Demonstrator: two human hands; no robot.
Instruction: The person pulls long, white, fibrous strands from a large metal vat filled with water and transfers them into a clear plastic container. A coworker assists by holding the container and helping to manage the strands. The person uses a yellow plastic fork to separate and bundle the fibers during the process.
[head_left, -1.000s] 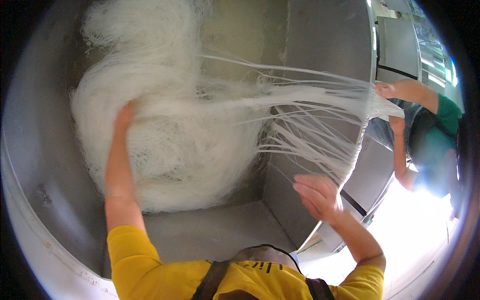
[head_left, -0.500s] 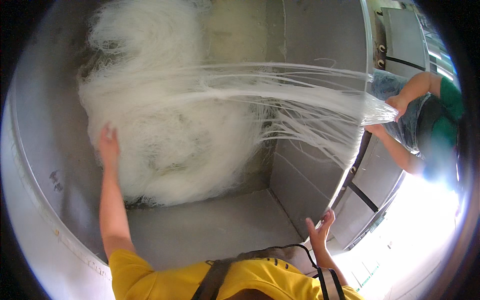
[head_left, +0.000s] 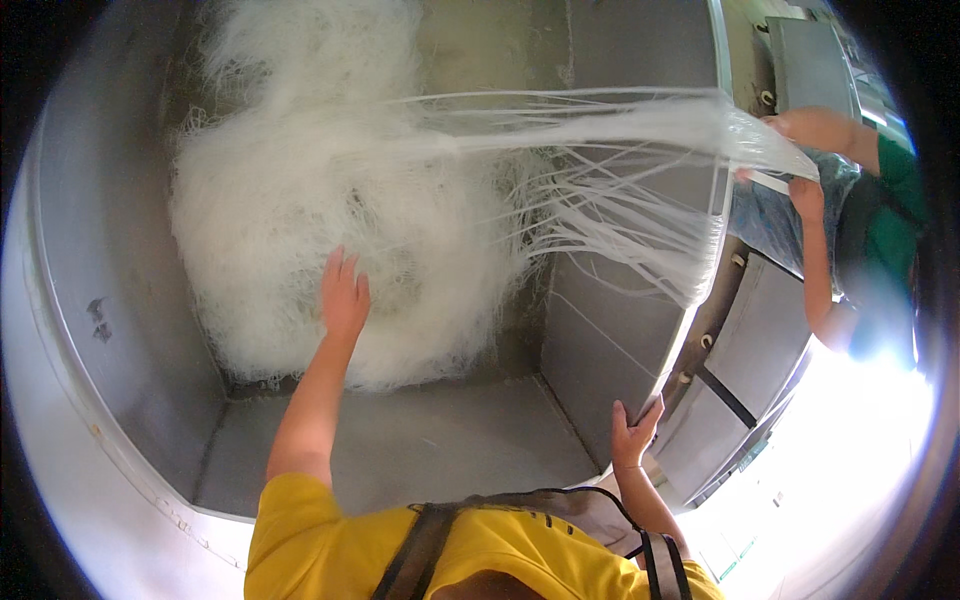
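A large tangled heap of thin white vermicelli-like strands (head_left: 270, 210) lies in a grey metal vat (head_left: 400, 450). Over its near middle my left hand (head_left: 346, 300) is open, palm down with fingers stretched out; whether it touches the strands I cannot tell. My right hand (head_left: 636, 436) grips the vat's right rim (head_left: 682, 345) near the front corner, thumb on the inner side and fingers over the edge. A long bundle of strands (head_left: 600, 128) stretches from the heap across that rim, and looser strands (head_left: 640, 230) fan out below it.
Beyond the right rim, a co-worker in a green sleeve (head_left: 897, 175) holds the bundle's end with both hands (head_left: 806, 198). Grey metal panels (head_left: 755, 330) with a black strap stand outside the vat. Bright light washes out the lower right.
My left hand has moved right, from the heap's left edge to its near middle. My right hand stays on the rim. The co-worker's hands and the stretched bundle have shifted.
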